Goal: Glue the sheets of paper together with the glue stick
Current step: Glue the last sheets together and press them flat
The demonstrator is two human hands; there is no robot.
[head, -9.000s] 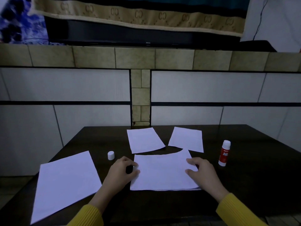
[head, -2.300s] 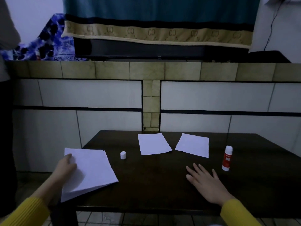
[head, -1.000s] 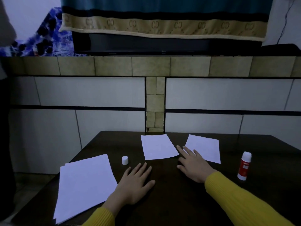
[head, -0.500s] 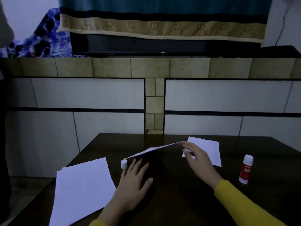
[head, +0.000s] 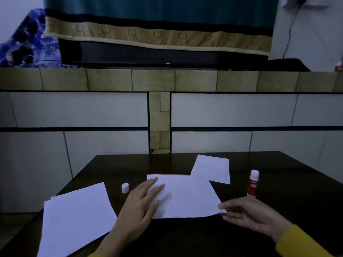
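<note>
White sheet (head: 187, 196) lies flat near the middle of the dark table (head: 289, 182), its far right corner overlapping a second sheet (head: 213, 169) that sits further back and to the right. The left hand (head: 141, 206) rests on the sheet's left part, fingers straight and slightly spread, pressing the paper down. The right hand (head: 248, 214) meets the sheet's near right corner, where the thumb and fingertips appear to pinch the edge; the frame is blurred there, so how firm the hold is cannot be told. Both wrists show yellow sleeves (head: 304, 243).

Right of the sheets the glue stick (head: 252, 183) stands upright, red label below a white top, apart from the paper and from the right hand. Its small white cap (head: 125, 188) stands alone on the table just left of the left hand's fingertips. At the near left corner lies a stack (head: 74, 217) of larger white sheets, slightly fanned, reaching the table's edge.

Behind the table rises a wall of pale panels (head: 232, 110) with dark lines, capped by a row of tan tiles (head: 152, 80). Above hangs a teal cloth (head: 157, 8) with a beige patterned border, and a blue printed fabric (head: 27, 43) shows at the upper left.
</note>
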